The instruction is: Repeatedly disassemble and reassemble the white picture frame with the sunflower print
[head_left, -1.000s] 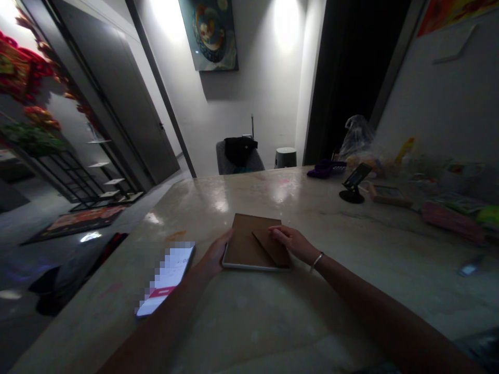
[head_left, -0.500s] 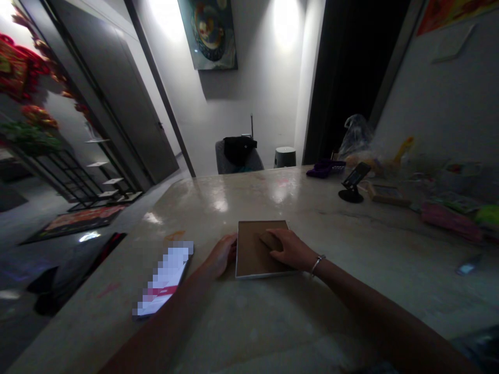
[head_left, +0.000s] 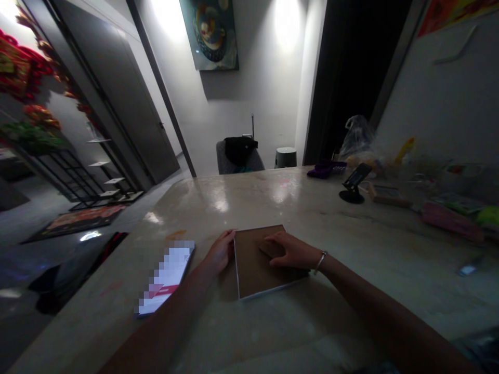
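A flat, square picture frame [head_left: 249, 278] with a brown back and a thin white rim is in front of me, its near edge slanting. At its far left corner my left hand [head_left: 220, 253] grips the rim, the thumb near the top. My right hand [head_left: 292, 250] reaches over the right half, with fingers closed at a small brown flap [head_left: 266, 249] in the middle of the back. The fingers partly hide this flap. The frame's front side is out of sight. On my right wrist is a silver bracelet [head_left: 320, 262].
Left of my left forearm lies a phone [head_left: 166, 280] with a lit, blurred screen on the marble table [head_left: 253, 337]. A black phone stand [head_left: 353, 187], a wooden tray-like piece [head_left: 390, 195], a purple item [head_left: 326, 169] and a plastic bag [head_left: 356, 137] crowd the right side.
The picture frame has turned, its near edge now slanting and closer to me. My left hand has moved up to its far left corner. My right hand stays at the flap.
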A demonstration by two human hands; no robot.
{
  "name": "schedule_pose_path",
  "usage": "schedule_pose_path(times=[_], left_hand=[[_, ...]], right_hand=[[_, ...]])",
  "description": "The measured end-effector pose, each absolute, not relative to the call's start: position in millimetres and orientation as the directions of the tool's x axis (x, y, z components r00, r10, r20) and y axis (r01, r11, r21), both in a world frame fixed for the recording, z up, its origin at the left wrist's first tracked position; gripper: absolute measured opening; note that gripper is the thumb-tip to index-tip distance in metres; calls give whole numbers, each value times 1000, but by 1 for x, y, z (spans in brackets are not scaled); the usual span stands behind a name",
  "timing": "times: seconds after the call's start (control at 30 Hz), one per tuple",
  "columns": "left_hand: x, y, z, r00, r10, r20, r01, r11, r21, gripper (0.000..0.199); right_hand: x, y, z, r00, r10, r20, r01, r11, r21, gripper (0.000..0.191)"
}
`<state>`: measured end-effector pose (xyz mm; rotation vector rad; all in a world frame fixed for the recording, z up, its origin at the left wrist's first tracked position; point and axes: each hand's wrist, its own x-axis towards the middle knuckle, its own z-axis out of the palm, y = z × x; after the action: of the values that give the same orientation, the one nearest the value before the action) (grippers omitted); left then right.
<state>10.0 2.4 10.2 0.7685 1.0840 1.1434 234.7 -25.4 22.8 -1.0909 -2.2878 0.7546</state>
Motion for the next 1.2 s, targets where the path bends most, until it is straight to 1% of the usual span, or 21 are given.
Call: schedule_pose_path(times=[0.2,0.33,0.5,0.67,0.83,0.9,1.0,1.1,1.2], left_hand=[[8,1,13,96,950,-298,-319,313,895,3],[7,2,11,120,954,-276,-318,300,899,2],[5,4,9,128,954,-271,-318,298,900,4],[7,2,8,110,958,-265,-335,286,898,2],[8,-1,11,108,955,-276,-333,297,895,7],[8,-1,12,148,949,-280,-330,314,890,11],[8,-3,11,270,918,-289,-320,369,873,19],[10,-7,9,374,875,-307,-314,431,846,23],[13,-9,7,406,858,-314,-311,453,835,24]], right_hand=[[234,-27,27,-556,815,161,570,515,-640,62],[232,-29,30,-564,807,173,567,531,-630,59],[233,-26,27,-557,805,203,521,529,-670,57],[235,-22,23,-532,829,171,491,467,-736,55],[234,-20,19,-495,846,198,500,464,-731,51],[233,-18,17,-477,847,234,506,482,-715,48],[234,-14,14,-437,852,290,513,500,-698,42],[237,-9,12,-376,869,320,538,487,-688,36],[240,-6,11,-360,876,321,550,477,-686,35]])
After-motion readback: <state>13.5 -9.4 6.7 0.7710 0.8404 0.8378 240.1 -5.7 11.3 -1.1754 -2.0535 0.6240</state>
